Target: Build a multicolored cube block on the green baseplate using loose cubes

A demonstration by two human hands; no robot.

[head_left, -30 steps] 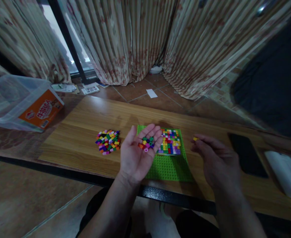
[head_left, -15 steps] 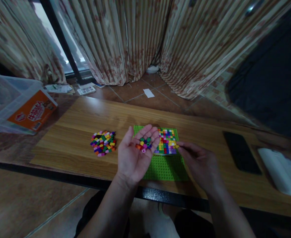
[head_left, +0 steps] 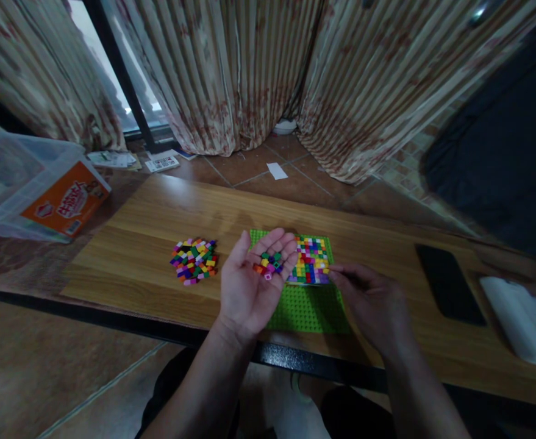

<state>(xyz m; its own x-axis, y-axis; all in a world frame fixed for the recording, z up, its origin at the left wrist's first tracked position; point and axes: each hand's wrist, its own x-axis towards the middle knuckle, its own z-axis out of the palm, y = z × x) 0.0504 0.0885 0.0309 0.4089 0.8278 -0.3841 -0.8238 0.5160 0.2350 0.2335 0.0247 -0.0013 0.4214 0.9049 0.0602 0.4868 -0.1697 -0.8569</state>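
My left hand (head_left: 252, 286) is palm up and slightly cupped, and several small toy bricks (head_left: 270, 263) in mixed colours rest on it. It hovers over the left part of a green studded baseplate (head_left: 307, 308). A patch of multicoloured bricks (head_left: 307, 259) covers the baseplate's upper right area, partly hidden by my left fingers. At this patch's right edge, my right hand (head_left: 372, 299) pinches a small yellow brick (head_left: 326, 269) between thumb and forefinger. Whether that brick touches the patch is too small to tell.
A loose pile of bricks (head_left: 195, 261) lies on the wooden table (head_left: 130, 244) to the left. To the right are a black phone-like slab (head_left: 450, 283) and a white packet (head_left: 519, 320). A clear plastic bin (head_left: 2, 207) with an orange label stands at the far left.
The view has shifted slightly, so everything sits a little further right. My right fingers stay pinched at the patch's right edge, and my left hand still holds its bricks.
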